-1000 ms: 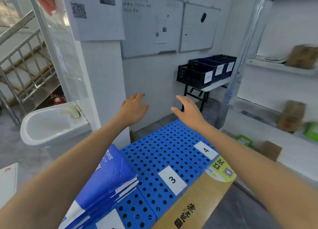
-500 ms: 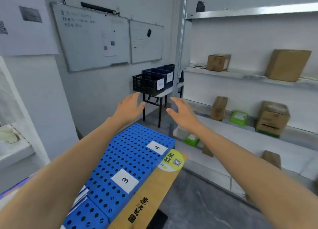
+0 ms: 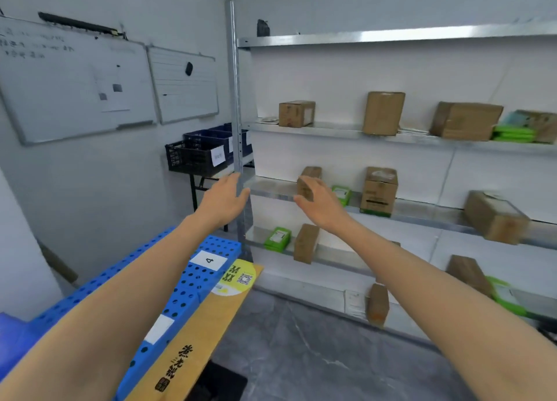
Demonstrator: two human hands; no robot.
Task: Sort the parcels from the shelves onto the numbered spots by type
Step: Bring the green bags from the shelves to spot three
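Parcel (image 3: 313, 171) just behind fingers (image 3: 315, 186) of right hand (image 3: 324, 207)

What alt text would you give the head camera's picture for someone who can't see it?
Two bare arms stretch forward, left hand and right hand open and empty, toward metal shelves holding brown cardboard boxes and green packets. At lower left lies a blue perforated board with a label numbered 4.
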